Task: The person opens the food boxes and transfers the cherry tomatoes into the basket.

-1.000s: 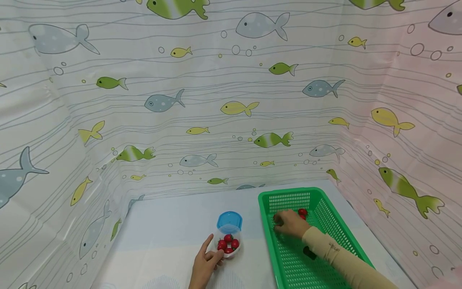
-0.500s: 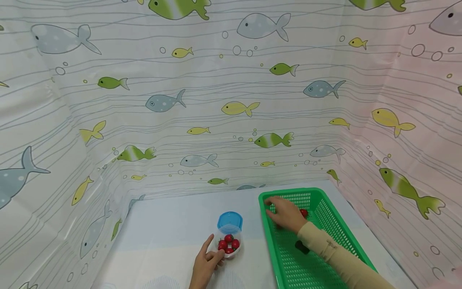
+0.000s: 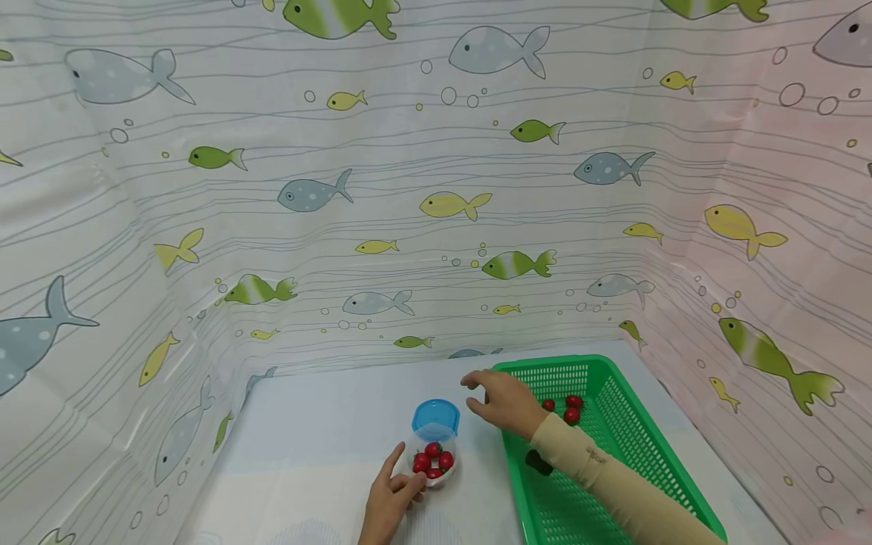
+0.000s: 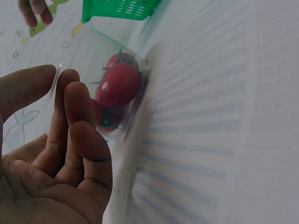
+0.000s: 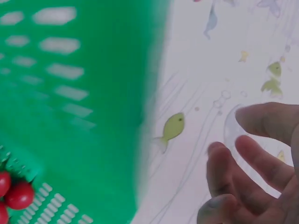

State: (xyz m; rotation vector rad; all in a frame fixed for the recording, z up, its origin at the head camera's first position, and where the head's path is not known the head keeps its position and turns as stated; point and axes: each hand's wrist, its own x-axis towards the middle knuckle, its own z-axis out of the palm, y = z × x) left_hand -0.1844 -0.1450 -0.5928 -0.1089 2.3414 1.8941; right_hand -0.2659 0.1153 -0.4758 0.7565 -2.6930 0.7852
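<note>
Head view, left of the green basket point(image 3: 602, 362): left hand point(image 3: 393, 490) pinching a clear cup point(image 4: 86, 56), likely light and flexible, best steadied by its wall; inside, tomatoes point(image 3: 433, 450), probably slick and bruisable, best taken gently round the middle. Beyond, across the basket's left rim, right hand point(image 3: 504, 401), fingers loosely parted, seemingly holding nothing, down inside the basket a second ago. Toward the basket's far end, three more tomatoes point(image 3: 571, 415), now in plainer view.

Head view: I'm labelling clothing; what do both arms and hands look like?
The left hand and right hand are ungloved. The beige right sleeve bears a small darker mark; a dark object shows beneath the wrist. No left sleeve shows.
</note>
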